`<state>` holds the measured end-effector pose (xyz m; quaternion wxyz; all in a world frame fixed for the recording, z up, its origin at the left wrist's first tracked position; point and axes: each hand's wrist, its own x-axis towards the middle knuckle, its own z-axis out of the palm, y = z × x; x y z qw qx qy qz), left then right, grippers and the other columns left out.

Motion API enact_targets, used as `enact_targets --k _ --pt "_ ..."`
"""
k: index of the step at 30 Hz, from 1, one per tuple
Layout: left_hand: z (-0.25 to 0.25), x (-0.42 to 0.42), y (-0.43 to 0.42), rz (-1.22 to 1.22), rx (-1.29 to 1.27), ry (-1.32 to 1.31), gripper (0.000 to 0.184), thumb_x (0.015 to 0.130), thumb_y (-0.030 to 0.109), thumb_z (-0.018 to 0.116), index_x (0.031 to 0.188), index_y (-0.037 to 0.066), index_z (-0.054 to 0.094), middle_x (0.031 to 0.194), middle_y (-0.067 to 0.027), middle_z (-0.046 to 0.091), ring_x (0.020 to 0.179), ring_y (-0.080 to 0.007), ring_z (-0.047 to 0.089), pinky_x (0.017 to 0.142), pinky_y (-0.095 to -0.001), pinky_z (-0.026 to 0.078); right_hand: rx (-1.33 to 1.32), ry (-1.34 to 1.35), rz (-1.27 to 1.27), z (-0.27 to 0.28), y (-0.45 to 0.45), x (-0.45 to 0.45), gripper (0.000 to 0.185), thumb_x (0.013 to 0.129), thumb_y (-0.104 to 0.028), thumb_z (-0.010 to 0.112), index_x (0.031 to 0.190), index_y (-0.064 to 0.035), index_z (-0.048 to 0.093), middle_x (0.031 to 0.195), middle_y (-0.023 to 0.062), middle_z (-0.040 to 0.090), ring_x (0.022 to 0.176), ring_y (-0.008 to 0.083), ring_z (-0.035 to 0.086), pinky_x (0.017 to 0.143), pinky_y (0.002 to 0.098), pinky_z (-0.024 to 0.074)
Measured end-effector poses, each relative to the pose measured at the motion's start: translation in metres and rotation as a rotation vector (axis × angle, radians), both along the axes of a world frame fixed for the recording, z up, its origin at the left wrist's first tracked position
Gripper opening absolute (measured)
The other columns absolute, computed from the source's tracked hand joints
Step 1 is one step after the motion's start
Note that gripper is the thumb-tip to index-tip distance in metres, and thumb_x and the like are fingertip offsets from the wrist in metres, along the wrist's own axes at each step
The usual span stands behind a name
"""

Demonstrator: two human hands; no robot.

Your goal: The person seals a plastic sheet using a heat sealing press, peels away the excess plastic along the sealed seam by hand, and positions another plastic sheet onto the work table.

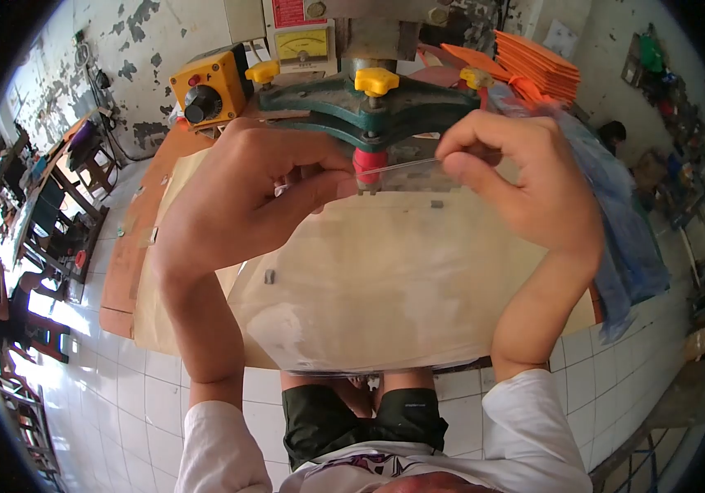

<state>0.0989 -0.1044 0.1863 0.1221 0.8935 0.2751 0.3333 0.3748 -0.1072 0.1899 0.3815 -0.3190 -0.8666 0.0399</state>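
Observation:
My left hand (246, 193) and my right hand (533, 177) are raised over the table, each with thumb and fingers pinched together. Stretched between them is the edge of a clear plastic sheet (402, 168); how far the sheet runs below is hard to see against the glossy surface. Just behind this edge is a red cylindrical piece (370, 156) under the dark green bracket (369, 111) of a machine. Beneath my hands lies a pale, shiny covering (402, 279) with small dark grey pieces on it.
Yellow knobs (377, 80) top the bracket. A yellow control box (213, 85) with a black dial stands at back left, near a gauge (301, 47). Stacked orange pieces (537, 66) are at back right. Bluish clear plastic (628, 263) hangs over the table's right side.

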Motion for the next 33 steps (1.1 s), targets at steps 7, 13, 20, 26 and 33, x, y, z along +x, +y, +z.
enact_targets --k 7,13,20,26,33 --pt "-0.001 0.010 -0.007 0.037 -0.013 -0.086 0.009 0.094 0.003 0.065 0.088 -0.005 0.066 0.075 -0.0072 0.064 0.063 -0.0093 0.059 0.057 -0.0259 0.048 0.053 0.069 0.145 0.002 -0.009 -0.024 0.017 0.083 0.003 0.072 0.100 0.0022 0.070 0.088 0.0086 0.072 0.071 0.0141 0.067 0.065 0.0252 0.0517" --pt "0.004 0.008 -0.014 0.039 -0.018 -0.063 0.015 0.093 0.009 0.065 0.085 -0.003 0.064 0.073 -0.0074 0.063 0.059 -0.0128 0.058 0.055 -0.0271 0.046 0.129 0.074 0.157 0.004 -0.012 -0.022 0.018 0.080 0.006 0.072 0.097 0.0013 0.072 0.086 0.0081 0.072 0.070 0.0135 0.066 0.062 0.0242 0.0508" --pt "0.004 0.007 -0.013 0.012 0.009 -0.067 0.016 0.093 0.010 0.066 0.084 -0.003 0.065 0.072 -0.0076 0.063 0.058 -0.0139 0.058 0.055 -0.0270 0.046 0.141 0.044 0.170 0.003 -0.011 -0.022 0.017 0.083 0.006 0.070 0.099 0.0013 0.072 0.084 0.0083 0.071 0.068 0.0125 0.064 0.061 0.0232 0.0498" --pt "0.005 0.007 -0.014 0.032 0.002 -0.044 0.014 0.093 0.009 0.067 0.087 -0.003 0.066 0.072 -0.0069 0.064 0.058 -0.0126 0.059 0.055 -0.0262 0.047 0.080 0.044 0.140 0.008 -0.017 -0.022 0.017 0.083 0.006 0.069 0.099 0.0015 0.073 0.085 0.0092 0.071 0.069 0.0123 0.064 0.063 0.0236 0.0499" --pt "-0.007 0.013 -0.007 0.001 -0.031 -0.068 0.012 0.094 0.009 0.067 0.089 -0.003 0.067 0.073 -0.0067 0.066 0.060 -0.0114 0.060 0.056 -0.0259 0.048 0.375 0.253 0.093 0.003 0.005 -0.015 0.015 0.085 0.002 0.071 0.099 0.0007 0.073 0.089 0.0079 0.072 0.080 0.0129 0.069 0.072 0.0229 0.0518"
